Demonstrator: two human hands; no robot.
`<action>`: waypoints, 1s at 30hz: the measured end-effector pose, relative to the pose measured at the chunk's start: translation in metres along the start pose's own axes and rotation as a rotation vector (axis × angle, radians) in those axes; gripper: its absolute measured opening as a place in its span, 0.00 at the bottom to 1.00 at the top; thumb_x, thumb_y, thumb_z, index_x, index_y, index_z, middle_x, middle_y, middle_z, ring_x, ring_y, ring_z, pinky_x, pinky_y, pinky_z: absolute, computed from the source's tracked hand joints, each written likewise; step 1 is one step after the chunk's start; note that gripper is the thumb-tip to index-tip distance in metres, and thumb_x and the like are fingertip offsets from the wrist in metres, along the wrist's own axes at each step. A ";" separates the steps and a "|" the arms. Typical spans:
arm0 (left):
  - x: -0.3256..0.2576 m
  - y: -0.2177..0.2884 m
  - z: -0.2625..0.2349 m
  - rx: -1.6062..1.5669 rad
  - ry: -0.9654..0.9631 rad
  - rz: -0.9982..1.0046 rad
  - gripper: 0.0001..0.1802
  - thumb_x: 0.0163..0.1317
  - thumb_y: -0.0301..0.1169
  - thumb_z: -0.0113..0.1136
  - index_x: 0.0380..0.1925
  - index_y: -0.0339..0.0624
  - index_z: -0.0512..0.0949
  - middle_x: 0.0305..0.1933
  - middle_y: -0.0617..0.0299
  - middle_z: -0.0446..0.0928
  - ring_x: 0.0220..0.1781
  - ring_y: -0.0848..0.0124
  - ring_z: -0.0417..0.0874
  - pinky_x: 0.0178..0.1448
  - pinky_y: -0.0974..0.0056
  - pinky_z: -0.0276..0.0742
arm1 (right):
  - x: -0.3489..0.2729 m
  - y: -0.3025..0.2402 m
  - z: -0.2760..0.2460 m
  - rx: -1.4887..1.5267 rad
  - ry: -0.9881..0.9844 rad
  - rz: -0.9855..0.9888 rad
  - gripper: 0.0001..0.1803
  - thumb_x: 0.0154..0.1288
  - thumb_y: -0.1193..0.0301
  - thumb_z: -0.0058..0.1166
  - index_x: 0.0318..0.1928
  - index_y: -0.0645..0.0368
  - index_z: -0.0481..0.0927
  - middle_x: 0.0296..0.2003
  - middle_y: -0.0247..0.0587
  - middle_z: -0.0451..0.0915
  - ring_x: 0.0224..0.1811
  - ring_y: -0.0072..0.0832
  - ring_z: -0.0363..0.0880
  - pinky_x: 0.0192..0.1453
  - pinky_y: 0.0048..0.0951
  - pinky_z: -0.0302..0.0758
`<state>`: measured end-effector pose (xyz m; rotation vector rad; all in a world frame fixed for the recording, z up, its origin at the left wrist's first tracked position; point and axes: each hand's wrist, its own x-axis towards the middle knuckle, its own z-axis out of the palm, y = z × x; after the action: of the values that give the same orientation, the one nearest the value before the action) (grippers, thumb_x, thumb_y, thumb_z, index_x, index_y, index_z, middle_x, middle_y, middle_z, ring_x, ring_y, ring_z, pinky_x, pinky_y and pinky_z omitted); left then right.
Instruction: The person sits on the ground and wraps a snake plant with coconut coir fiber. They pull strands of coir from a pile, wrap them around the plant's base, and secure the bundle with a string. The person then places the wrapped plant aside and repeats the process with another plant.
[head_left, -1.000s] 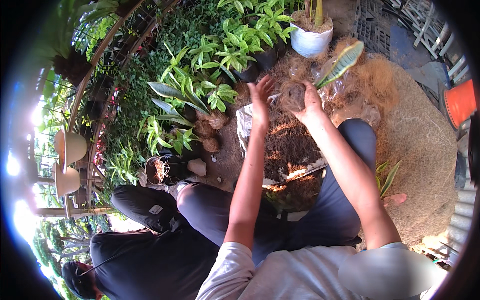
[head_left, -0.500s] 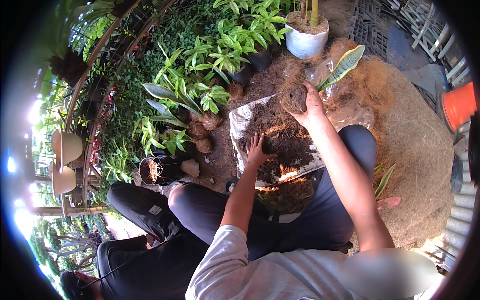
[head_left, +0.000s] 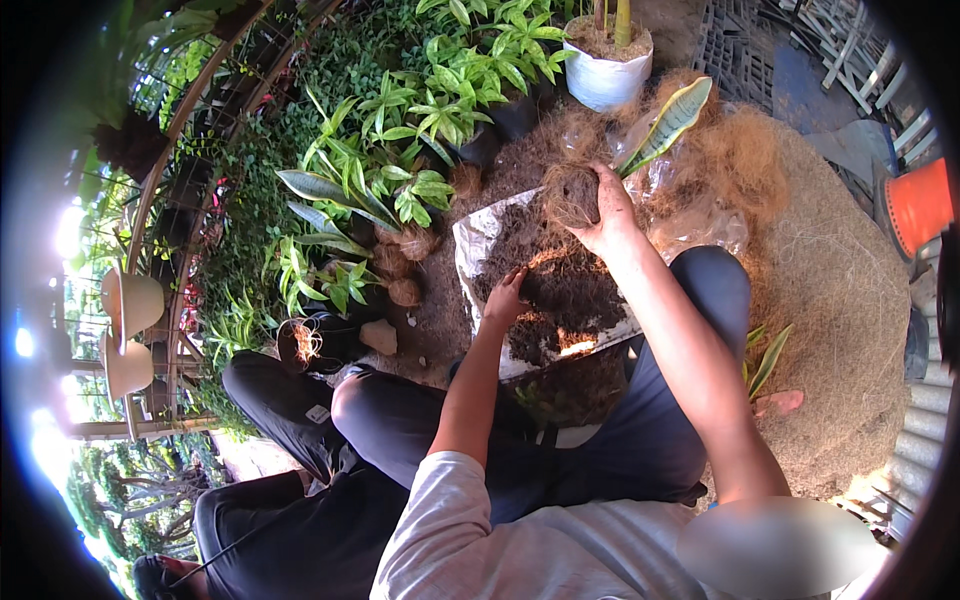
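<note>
My right hand [head_left: 613, 212] is closed round the fibre-wrapped root ball of a snake plant [head_left: 668, 126], held above the far side of a white sack. Its one broad, yellow-edged leaf slants up to the right, and the round ball [head_left: 571, 196] of brown coir shows left of my fingers. Dark soil [head_left: 575, 290] mixed with fibre lies on the spread white sack [head_left: 468, 252] before me. At the left part of this heap, my left hand [head_left: 506, 299] presses into the soil with curled fingers, their tips partly hidden.
Loose coir [head_left: 745, 165] and clear plastic lie at the far right. Several wrapped snake plants [head_left: 410, 243] and leafy plants stand left. A white-bagged plant [head_left: 608, 80] is at the back, an orange pot [head_left: 918, 212] far right. Another person's dark-clothed leg [head_left: 275, 410] is close at left.
My left hand's spread fingers have drawn together in the soil. My right hand still holds the snake plant, which has shifted slightly left and up in the picture.
</note>
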<state>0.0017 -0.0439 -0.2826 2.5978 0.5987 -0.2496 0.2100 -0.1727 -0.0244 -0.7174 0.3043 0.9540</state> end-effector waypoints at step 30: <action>-0.031 0.012 0.027 0.025 0.419 -0.273 0.28 0.52 0.35 0.67 0.56 0.52 0.75 0.55 0.50 0.76 0.55 0.51 0.76 0.61 0.52 0.71 | 0.002 0.012 0.002 -0.068 -0.006 0.008 0.14 0.68 0.57 0.47 0.44 0.51 0.77 0.39 0.37 0.82 0.42 0.34 0.80 0.48 0.47 0.78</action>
<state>-0.0226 -0.0776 -0.2928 2.6003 1.1041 0.2123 0.2011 -0.1659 -0.0292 -0.7752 0.2707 0.9779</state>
